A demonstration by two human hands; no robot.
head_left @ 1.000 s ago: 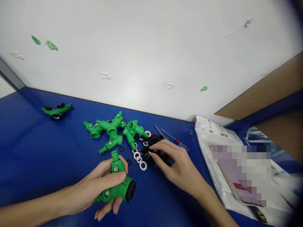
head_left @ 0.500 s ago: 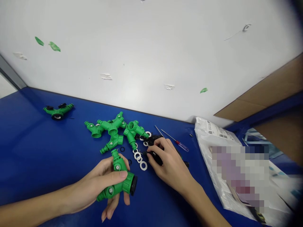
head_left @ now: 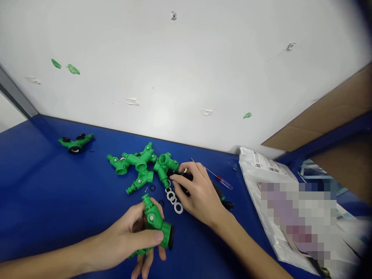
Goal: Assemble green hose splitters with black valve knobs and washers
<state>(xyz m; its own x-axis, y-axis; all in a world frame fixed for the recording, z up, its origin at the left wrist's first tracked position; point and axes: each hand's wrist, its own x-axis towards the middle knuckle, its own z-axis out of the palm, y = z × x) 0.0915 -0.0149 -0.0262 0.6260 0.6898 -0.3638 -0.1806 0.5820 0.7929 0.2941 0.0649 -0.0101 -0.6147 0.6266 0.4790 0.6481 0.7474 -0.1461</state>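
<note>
My left hand (head_left: 132,236) is closed round a green Y-shaped hose splitter (head_left: 154,223) with a black ring at its wide end, held low over the blue table (head_left: 58,193). My right hand (head_left: 197,192) rests on a heap of small black parts (head_left: 186,182), fingers curled and pinching at them; what they hold is hidden. White washers (head_left: 173,199) lie between the two hands. A cluster of green splitters (head_left: 142,166) lies just beyond.
Another green splitter with black caps (head_left: 74,142) lies far left. A red-handled screwdriver (head_left: 219,178) lies right of my hand. A white plastic bag (head_left: 285,201) with papers fills the right side; brown cardboard (head_left: 328,112) stands behind. White wall at the back.
My right hand moved up and left across the black parts toward the green cluster. My left hand turned the splitter more upright and drew it slightly toward me.
</note>
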